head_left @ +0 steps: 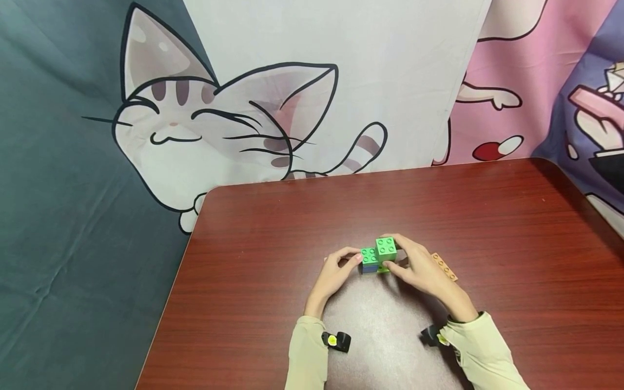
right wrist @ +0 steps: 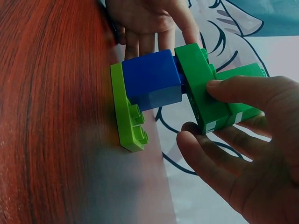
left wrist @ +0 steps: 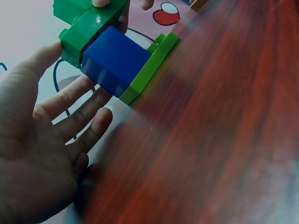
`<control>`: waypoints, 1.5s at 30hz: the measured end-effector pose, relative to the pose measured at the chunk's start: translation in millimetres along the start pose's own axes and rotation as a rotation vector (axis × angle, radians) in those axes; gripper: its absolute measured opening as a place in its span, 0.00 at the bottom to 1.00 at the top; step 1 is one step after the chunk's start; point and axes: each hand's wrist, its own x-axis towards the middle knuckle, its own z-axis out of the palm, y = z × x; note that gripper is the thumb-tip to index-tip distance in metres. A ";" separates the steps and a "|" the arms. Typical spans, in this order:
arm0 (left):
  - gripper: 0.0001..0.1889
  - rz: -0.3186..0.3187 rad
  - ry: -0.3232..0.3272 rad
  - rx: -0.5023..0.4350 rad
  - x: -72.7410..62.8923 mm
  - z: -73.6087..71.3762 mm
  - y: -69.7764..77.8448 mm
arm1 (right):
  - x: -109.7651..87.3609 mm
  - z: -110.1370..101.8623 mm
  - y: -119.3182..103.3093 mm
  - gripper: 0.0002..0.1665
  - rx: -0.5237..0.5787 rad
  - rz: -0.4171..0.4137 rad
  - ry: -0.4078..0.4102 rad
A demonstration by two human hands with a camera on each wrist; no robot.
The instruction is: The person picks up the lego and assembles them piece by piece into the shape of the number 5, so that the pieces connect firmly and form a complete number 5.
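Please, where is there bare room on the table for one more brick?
Bare tabletop lies left of the left hand, right of the orange brick, and beyond the brick stack toward the printed cloth. It is crowded at the stack, between left hand and right hand.

Your green bricks (right wrist: pixel 198 77), blue block (right wrist: pixel 152 77) and lime plate (right wrist: pixel 123 112) look like smooth plastic, the green catching a glossy highlight. Your bench (head_left: pixel 234 303) shows wood grain with a polished sheen; your sleeves (head_left: pixel 308 352) are matt cloth, the teal backdrop (head_left: pixel 73 216) creased, dull fabric.
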 end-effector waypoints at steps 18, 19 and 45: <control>0.10 -0.051 0.034 -0.031 2.4 1.0 3.5 | 1.0 1.5 0.9 0.30 0.012 0.021 -0.017; 0.10 -0.051 0.038 -0.032 2.6 1.1 3.6 | 1.0 1.4 1.1 0.30 0.009 0.018 -0.015; 0.09 -0.013 0.036 -0.062 4.9 3.2 0.8 | -2.8 2.3 8.6 0.28 0.036 0.001 -0.008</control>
